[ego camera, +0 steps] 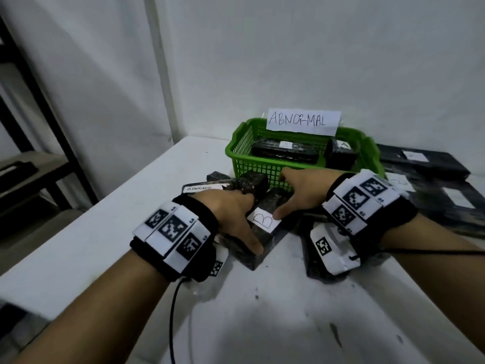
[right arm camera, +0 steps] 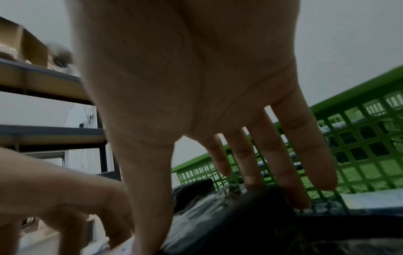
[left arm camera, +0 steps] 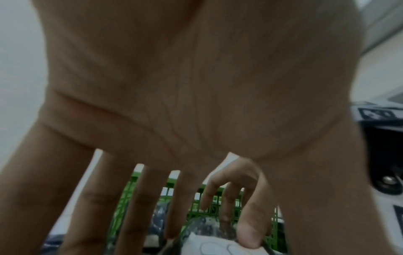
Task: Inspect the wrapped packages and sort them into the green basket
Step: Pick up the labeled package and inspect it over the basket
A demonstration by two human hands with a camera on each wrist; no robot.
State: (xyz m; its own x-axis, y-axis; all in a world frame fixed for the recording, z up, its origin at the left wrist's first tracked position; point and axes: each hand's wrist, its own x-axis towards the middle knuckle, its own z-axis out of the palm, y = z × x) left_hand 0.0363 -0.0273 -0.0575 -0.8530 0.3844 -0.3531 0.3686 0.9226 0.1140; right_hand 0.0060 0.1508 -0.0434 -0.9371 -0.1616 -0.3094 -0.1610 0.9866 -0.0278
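Both hands, left hand (ego camera: 231,214) and right hand (ego camera: 301,190), are spread with straight fingers on the B-labelled package (ego camera: 265,219), just before the green basket (ego camera: 238,148); pickup for inspection is judged underway, so a firm two-sided grip is needed next

Basket (ego camera: 237,153): table (ego camera: 105,245), 12 o'clock; two packages (ego camera: 284,151) inside.
Labelled package (ego camera: 265,222): centre, before basket.
Flat packages (ego camera: 425,164): 2 o'clock.

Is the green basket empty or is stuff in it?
Not empty. The green basket holds two black wrapped packages, visible over its rim.
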